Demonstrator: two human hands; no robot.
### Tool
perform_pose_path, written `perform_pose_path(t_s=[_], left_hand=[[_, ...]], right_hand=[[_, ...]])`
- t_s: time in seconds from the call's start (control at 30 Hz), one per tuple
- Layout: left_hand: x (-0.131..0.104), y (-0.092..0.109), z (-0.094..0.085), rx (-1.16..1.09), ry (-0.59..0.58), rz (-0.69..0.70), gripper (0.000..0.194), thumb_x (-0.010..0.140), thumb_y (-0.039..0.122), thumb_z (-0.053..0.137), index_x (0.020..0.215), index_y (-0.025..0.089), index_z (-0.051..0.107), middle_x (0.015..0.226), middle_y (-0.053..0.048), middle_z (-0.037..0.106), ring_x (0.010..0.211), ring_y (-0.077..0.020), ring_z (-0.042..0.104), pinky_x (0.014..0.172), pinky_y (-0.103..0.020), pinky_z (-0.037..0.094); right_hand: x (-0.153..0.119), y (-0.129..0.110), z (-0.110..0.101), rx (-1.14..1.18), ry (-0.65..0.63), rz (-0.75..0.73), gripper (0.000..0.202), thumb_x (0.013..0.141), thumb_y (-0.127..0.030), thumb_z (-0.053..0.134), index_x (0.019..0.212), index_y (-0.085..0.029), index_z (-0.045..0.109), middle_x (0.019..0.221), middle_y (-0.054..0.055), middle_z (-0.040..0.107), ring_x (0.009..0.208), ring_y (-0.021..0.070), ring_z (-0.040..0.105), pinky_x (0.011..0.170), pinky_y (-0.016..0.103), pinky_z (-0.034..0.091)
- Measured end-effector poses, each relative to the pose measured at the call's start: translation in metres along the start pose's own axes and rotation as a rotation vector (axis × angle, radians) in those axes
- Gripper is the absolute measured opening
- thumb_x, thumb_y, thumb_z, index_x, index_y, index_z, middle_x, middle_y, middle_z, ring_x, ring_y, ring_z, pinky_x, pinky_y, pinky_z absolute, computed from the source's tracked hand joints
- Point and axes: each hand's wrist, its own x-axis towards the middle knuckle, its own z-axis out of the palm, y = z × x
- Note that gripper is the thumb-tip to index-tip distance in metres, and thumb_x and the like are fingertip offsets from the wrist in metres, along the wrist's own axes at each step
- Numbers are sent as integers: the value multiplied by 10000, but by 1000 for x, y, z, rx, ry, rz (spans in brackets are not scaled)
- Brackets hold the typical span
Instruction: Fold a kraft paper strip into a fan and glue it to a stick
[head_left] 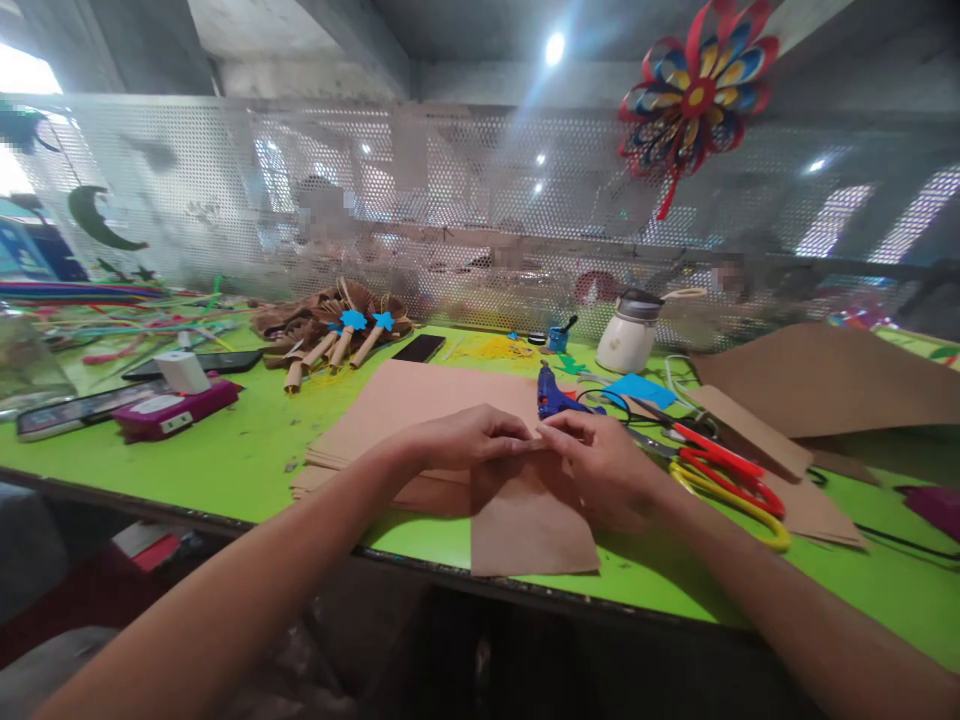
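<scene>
A sheet of brown kraft paper (525, 535) lies at the table's front edge, its far edge lifted and folded or rolled over. My left hand (476, 437) pinches that far edge from the left. From the right, my right hand (600, 465) pinches the same edge with thumb and fingertips, close to the left fingertips. Beneath and behind sits a stack of brown paper sheets (405, 400). Just beyond my hands is a blue glue gun (555, 395). Beside my right hand lie red-handled scissors (731, 475) and yellow-handled scissors (739, 510).
Paper craft pieces with blue stars (352, 322) lie at the back left, near a black phone (420, 348). A white jar (628, 335) stands at the back. A purple power strip (176, 408) sits left; large brown paper (832, 385) lies right. A perforated screen (450, 200) rises behind.
</scene>
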Motion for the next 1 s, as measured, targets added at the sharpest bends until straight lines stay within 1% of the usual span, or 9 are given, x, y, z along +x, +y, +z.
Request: perform_pose_path(t_s=[0.07,0.2,0.33,0.43,0.57,0.67,0.83,0.9,1.0], left_hand=[[1,1,2,60,15,11,320,872,366,411,956,125,604,816,-28,595,719,-122,497,646,-222,373],[1,3,5,136,45,7,300,883,345,396,968,135,594,855,-40,619,746,-129,527,659,-225,386],[-1,4,9,209,103,-14,271,869,349,428,977,160,590,868,-35,632,748,-134,540,644,-225,383],[-3,5,11,262,149,-11,253,865,351,438,981,182,587,873,-27,641,733,-131,548,621,-217,374],[-3,7,12,458,218,-36,267,870,370,421,948,189,601,790,-34,639,637,-131,533,548,-215,334],[-3,7,12,565,236,-38,290,873,381,406,900,175,608,696,-32,612,562,-124,503,509,-216,306],[-2,6,13,544,227,-21,257,882,327,398,898,173,603,707,-27,612,574,-115,501,513,-211,307],[-2,6,12,493,217,-15,253,886,319,392,891,171,598,715,-21,613,580,-109,497,523,-208,313],[-1,6,11,368,182,-7,270,894,324,373,895,163,590,761,-20,621,629,-106,508,565,-204,343]], right_hand=[[-1,-2,1,39,-38,27,266,772,-405,575,803,-157,664,773,39,661,702,170,571,608,267,434],[-1,-4,1,152,-3,91,246,688,-384,664,737,-143,668,716,39,653,659,162,559,574,262,429],[0,-1,-2,314,6,143,260,633,-390,714,715,-150,663,686,41,649,622,159,564,556,272,438],[0,0,-3,360,16,156,263,611,-393,733,711,-161,663,676,45,652,617,164,572,553,283,446],[-1,-2,-6,348,42,145,250,614,-401,729,695,-175,661,668,40,649,620,168,579,552,288,451],[0,-2,-9,375,49,140,257,597,-393,741,699,-173,658,671,29,644,624,158,575,574,289,451],[1,-1,-9,417,84,164,254,567,-369,763,669,-164,653,656,18,625,611,138,550,574,278,435],[1,0,-8,435,102,163,234,569,-357,762,650,-166,654,647,14,622,613,136,549,584,278,438],[1,1,-8,466,81,172,220,573,-352,760,656,-169,670,662,14,630,627,139,556,616,288,443]])
